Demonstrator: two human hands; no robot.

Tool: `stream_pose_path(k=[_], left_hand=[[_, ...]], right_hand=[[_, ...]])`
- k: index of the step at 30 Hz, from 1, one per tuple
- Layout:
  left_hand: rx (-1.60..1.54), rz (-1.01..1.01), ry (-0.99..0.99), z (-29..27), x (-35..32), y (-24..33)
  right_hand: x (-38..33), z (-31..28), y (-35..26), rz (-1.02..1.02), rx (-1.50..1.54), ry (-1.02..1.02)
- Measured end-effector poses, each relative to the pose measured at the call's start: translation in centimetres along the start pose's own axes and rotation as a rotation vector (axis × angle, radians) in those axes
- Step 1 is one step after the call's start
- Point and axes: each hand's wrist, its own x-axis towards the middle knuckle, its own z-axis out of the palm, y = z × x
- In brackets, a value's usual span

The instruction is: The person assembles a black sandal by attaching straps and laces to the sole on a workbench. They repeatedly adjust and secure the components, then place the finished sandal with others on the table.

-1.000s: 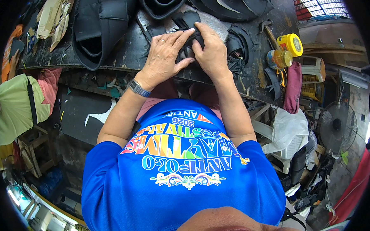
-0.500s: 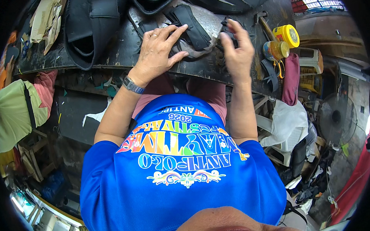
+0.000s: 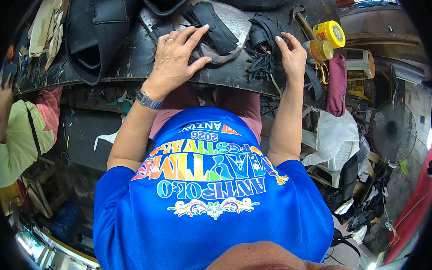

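My left hand [image 3: 178, 57], wearing a ring and a wristwatch [image 3: 148, 99], is spread open. Its index fingertip rests on a stack of black strips [image 3: 216, 31], which lies on a grey slab [image 3: 240, 22]. More dark material shows beyond the knuckles. To the right, my right hand [image 3: 293, 54] is beside a bundle of thin black strips [image 3: 262, 60] with a frayed, fringe-like end. Its thumb and fingers are bent and slightly apart at the bundle's right edge, with nothing visible between them.
Large black pieces [image 3: 98, 39] lie on the dark worktable [image 3: 126, 71]. At right are a hammer [image 3: 305, 22], a yellow-lidded jar [image 3: 329, 34], a smaller jar [image 3: 320, 51] and orange-handled scissors [image 3: 323, 73]. A fan [image 3: 393, 132] stands farther right; another person's arm [image 3: 3, 113] is at far left.
My right hand has moved right and slightly down, uncovering the frayed bundle. My left hand stays by the strip stack; the whole view has shifted slightly.
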Motion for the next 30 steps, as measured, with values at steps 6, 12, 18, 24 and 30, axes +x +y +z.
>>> stream_pose_path(k=[6,12,18,24,30], left_hand=[[0.002,-0.002,-0.001,0.1,0.0,0.0],[0.017,-0.02,-0.042,0.0,-0.1,0.0],[-0.003,-0.021,-0.037,-0.1,-0.1,0.1],[-0.064,-0.007,-0.02,-0.3,0.0,0.0],[-0.382,-0.055,0.127,-0.8,-0.1,-0.5]], right_hand=[[-0.7,-0.1,-0.2,-0.085,0.007,0.04],[-1.9,0.0,-3.6,-0.277,-0.245,0.214],[-5.8,3.8,-9.6,-0.54,0.062,-0.078],[-6.4,8.6,-11.8,-0.667,-0.122,-0.129],[-5.7,8.1,-11.0,-0.642,-0.087,-0.062]])
